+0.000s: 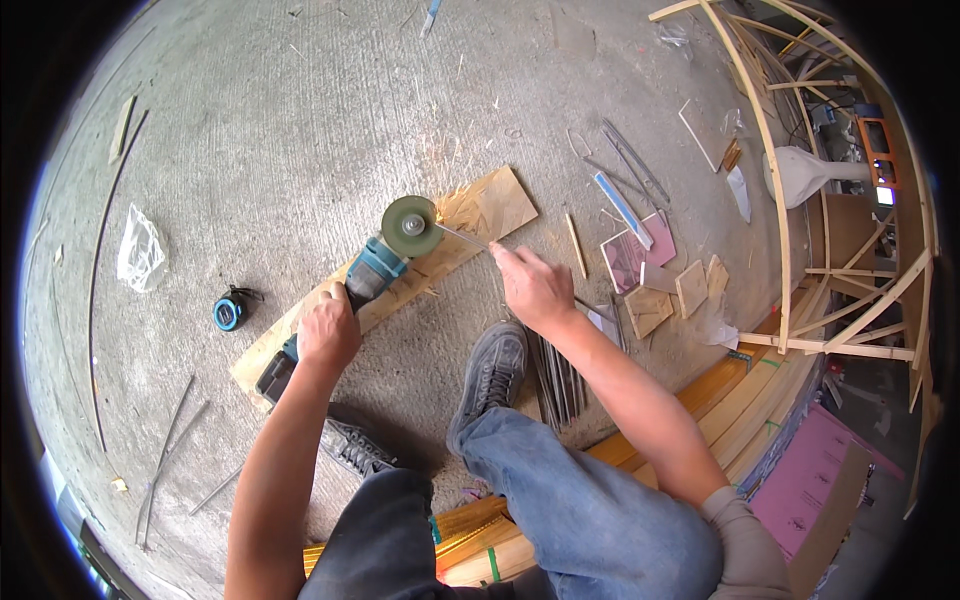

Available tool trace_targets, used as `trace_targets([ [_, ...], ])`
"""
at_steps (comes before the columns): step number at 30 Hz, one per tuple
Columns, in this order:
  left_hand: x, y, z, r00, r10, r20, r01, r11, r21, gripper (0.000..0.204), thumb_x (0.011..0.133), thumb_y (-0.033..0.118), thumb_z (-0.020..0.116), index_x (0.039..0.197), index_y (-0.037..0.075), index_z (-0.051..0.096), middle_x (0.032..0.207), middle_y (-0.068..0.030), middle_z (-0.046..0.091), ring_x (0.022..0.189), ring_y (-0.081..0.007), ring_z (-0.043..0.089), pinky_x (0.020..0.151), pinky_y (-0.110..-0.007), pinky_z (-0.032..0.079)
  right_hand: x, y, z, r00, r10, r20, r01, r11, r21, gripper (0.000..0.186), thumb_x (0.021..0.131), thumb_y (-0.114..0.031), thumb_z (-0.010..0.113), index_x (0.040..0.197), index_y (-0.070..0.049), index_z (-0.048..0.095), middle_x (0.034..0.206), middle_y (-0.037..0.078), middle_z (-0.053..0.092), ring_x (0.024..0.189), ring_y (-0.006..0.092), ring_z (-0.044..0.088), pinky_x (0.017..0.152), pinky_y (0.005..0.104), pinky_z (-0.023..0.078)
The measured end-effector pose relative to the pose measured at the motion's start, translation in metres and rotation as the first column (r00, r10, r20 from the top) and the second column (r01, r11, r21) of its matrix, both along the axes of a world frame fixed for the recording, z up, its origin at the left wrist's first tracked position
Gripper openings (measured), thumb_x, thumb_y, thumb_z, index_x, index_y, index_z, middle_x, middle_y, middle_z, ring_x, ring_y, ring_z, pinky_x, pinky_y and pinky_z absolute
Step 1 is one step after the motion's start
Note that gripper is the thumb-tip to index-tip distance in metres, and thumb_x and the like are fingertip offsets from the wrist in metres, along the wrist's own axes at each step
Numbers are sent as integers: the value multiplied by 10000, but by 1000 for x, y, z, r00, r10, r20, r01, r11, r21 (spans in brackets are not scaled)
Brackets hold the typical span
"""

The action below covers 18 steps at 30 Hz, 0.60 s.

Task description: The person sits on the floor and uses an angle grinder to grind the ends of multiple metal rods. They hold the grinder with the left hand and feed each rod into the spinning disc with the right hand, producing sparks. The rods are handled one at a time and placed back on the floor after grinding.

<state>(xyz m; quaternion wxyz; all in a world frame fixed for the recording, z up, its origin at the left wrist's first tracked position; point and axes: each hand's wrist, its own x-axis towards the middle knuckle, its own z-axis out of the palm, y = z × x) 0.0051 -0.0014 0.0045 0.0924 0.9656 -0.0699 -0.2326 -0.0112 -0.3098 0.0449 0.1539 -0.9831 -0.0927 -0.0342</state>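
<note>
My left hand (330, 330) is wrapped round the body of a blue and black angle grinder (374, 272). The grinder lies along a wooden board (510, 202) on the concrete floor, its round greenish disc (408, 228) pointing away from me. In my right hand (535, 287), closed in a pinch, is a thin metal rod (464, 237). The rod's far end meets the right edge of the disc, where orange sparks (443, 212) show and faint streaks spread beyond the board. How far the rod runs behind my right hand is hard to see.
A blue tape measure (229, 312) and a clear plastic bag (141, 250) lie left. Metal rods (560, 385) lie beside my right shoe (490, 375). Wood offcuts (650, 310) and a blue-white strip (622, 210) are right, near a wooden slat frame (780, 200) and stacked timber (735, 405).
</note>
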Motion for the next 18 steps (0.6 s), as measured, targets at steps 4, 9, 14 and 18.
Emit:
trace_targets([
  [4, 1, -1, 1, 1000, -1, -9, 1, 1000, 6, 269, 873, 125, 576, 1089, -8, 486, 1011, -234, 627, 930, -401, 663, 805, -473, 534, 0, -3, 1, 1000, 16, -20, -16, 1000, 1, 315, 871, -93, 536, 1157, -109, 668, 807, 126, 668, 667, 335, 681, 553, 453, 545],
  [9, 0, 0, 0, 1000, 14, -14, -14, 1000, 1, 272, 872, 125, 577, 1091, -9, 487, 1016, -237, 625, 945, -400, 659, 816, -471, 531, 1, -1, 7, 995, 27, -91, -28, 1000, -12, 334, 877, -95, 520, 1184, -98, 650, 809, 139, 672, 667, 343, 684, 565, 465, 548],
  [14, 2, -2, 4, 999, 23, -44, -23, 1000, -3, 282, 873, 130, 579, 1099, -11, 486, 1026, -241, 622, 953, -405, 655, 824, -475, 528, 0, -4, 5, 990, 37, -138, -33, 999, 31, 316, 906, -125, 491, 1189, -77, 623, 829, 173, 678, 689, 377, 683, 594, 493, 546],
  [18, 2, -3, 6, 998, 31, -52, -31, 999, -8, 286, 876, 138, 581, 1101, -9, 483, 1024, -244, 622, 953, -408, 654, 826, -479, 526, 2, -4, 7, 976, 29, -216, -21, 999, 40, 300, 926, -155, 472, 1179, -65, 608, 835, 213, 676, 715, 415, 677, 629, 521, 540],
])
